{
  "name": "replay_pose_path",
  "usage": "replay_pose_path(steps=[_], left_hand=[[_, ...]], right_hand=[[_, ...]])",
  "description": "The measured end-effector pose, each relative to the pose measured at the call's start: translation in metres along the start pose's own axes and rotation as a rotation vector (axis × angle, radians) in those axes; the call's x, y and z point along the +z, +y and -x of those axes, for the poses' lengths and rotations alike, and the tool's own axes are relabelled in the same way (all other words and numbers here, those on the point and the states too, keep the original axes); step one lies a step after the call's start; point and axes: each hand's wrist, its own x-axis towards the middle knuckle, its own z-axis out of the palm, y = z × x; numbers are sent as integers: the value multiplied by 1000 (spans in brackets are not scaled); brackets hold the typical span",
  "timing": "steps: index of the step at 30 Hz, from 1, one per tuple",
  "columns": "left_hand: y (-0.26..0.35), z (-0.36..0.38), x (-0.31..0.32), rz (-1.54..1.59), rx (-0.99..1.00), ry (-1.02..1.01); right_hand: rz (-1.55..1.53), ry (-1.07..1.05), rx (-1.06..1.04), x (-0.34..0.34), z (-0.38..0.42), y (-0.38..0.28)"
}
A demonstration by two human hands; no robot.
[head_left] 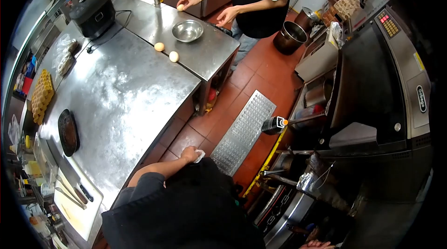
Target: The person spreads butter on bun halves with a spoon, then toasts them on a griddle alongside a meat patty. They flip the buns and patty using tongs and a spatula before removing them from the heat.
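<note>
My left hand (190, 154) is closed around a crumpled white cloth (200, 156), held low beside the corner of the steel table. Only the fingers of my right hand (318, 245) show at the bottom edge, by the dark stove area; what they hold, if anything, is hidden. Across the table a co-worker's hand holds an egg (180, 7) near a metal bowl (187, 31). Two more eggs, a brown one (159, 47) and a paler one (174, 56), rest on the steel by the seam.
A steel table (139, 104) fills the left, bearing a black cooker (94, 15), egg trays (42, 95), a dark pan (69, 132) and a cutting board with knives (70, 209). An orange-capped bottle (274, 125) and a large pot (289, 38) stand rightward.
</note>
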Motion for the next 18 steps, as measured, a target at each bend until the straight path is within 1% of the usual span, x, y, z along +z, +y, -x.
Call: replay_pose_path(steps=[2,3,6,10,14,18], left_hand=[[3,-6,-3,8,16,-1],[4,-6,-3,1,-37,-3],[3,-9,-1,-37,-1,-9],[-1,-11,1,-3,-32,-10],[3,-4,-7,-44,-42,-21],[3,4,-12,-7,-32,-8]], right_hand=[[-13,2,8,3,2,1],[-13,0,4,3,3,0],[-26,-1,1,1,2,0],[16,-8,17,-4,-1,1],[-1,17,14,2,6,0],[-7,-13,36,1,11,0]])
